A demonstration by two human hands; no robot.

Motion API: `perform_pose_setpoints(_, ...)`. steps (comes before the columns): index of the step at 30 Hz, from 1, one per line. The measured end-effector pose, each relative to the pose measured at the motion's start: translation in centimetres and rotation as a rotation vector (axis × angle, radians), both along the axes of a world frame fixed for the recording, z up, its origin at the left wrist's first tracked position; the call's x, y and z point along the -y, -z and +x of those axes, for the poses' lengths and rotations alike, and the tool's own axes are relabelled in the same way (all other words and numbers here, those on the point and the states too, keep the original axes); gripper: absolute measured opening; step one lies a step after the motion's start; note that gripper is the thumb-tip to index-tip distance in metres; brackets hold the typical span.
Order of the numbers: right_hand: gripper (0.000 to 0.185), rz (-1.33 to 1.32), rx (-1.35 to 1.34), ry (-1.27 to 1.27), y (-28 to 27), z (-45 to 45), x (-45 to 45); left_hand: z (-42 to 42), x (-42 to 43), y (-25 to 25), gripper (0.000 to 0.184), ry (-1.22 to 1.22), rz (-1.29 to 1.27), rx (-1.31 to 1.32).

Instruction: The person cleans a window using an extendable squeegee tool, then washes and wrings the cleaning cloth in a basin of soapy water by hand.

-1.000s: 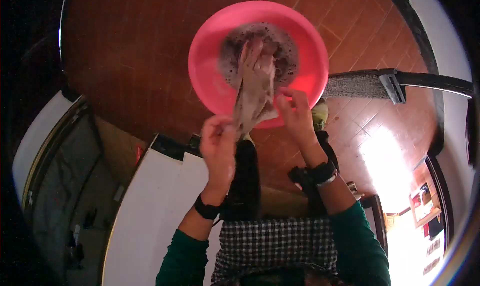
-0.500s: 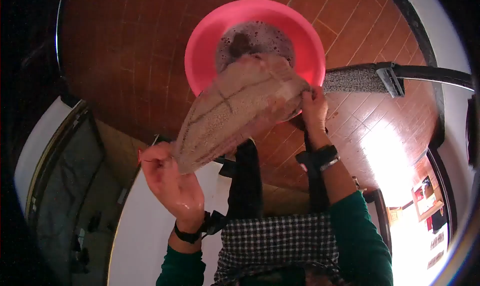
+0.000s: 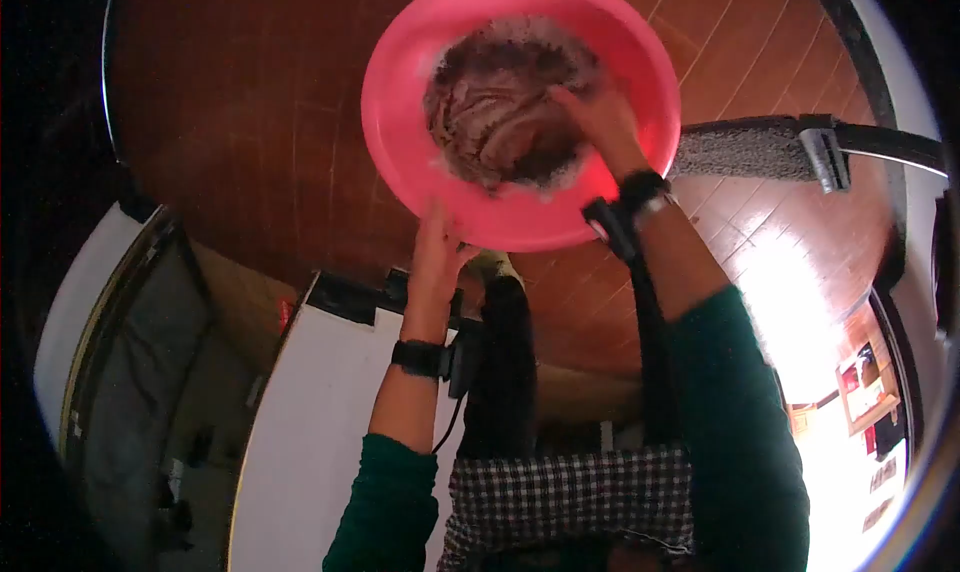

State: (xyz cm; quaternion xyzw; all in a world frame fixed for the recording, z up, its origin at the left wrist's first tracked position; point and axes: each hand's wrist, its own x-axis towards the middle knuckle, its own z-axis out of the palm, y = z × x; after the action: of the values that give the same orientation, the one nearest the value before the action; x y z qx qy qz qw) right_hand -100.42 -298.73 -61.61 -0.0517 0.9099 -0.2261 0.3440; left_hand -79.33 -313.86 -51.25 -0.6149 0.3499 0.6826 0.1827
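A wet, brownish cloth (image 3: 500, 122) that looks like a towel lies bunched in dark, foamy water inside a pink basin (image 3: 400, 142). My right hand (image 3: 605, 127) reaches over the basin's right side, fingers stretched out at the edge of the cloth; its fingertips are partly lost against the dark water. My left hand (image 3: 434, 262) is at the near left rim, with its fingers extended against the pink plastic and its thumb apart. No cloth is in the left hand.
The basin stands on a reddish-brown tiled floor (image 3: 260, 142). A grey textured strip (image 3: 745, 155) with a metal end lies to its right. A white surface (image 3: 310, 422) is at lower left, and a checked cloth (image 3: 570, 497) covers my lap.
The cloth, held stretched between both hands before, has gone down into the basin. My left hand has let go and moved up and right to the rim; my right hand has moved into the basin.
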Motion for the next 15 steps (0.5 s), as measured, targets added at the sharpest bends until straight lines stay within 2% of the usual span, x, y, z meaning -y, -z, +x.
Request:
perform_pose_setpoints(2,0.065,0.027,-0.003,-0.052,3.4,2.6,2.8,0.0,0.9,3.3,0.069,-0.239,0.012,0.079)
perform_pose_setpoints(3,0.057,0.066,0.025,-0.089,3.8,4.0,4.9,-0.7,1.5,4.1,0.069,-0.230,0.012,0.082)
perform_pose_setpoints(5,0.045,-0.217,0.237,-0.119,4.5,7.0,6.8,-2.0,2.7,4.8,0.073,-0.275,0.096,0.073)
perform_pose_setpoints(6,0.042,-0.370,0.264,-0.063,3.3,8.1,7.7,-2.3,3.2,5.3,0.073,-0.276,0.105,0.073)
perform_pose_setpoints(8,0.041,-0.579,0.398,0.060,-1.4,9.9,8.3,-3.6,4.0,5.8,0.079,-0.457,0.355,-0.266)
perform_pose_setpoints(9,0.042,-0.630,0.517,0.137,-4.8,10.3,8.1,-4.0,4.2,5.5,0.077,-0.464,0.374,-0.347)
perform_pose_setpoints(11,0.045,-0.600,0.450,-0.019,-9.6,10.3,7.0,-3.9,3.9,4.1,0.074,-0.435,0.325,-0.414)
perform_pose_setpoints(13,0.044,-0.620,0.427,-0.054,-14.4,10.4,6.6,-3.0,3.1,2.4,0.070,-0.446,0.308,-0.461)
perform_pose_setpoints(15,0.043,-0.634,0.410,-0.091,-15.4,10.5,6.8,-2.4,2.2,1.4,0.067,-0.456,0.287,-0.475)
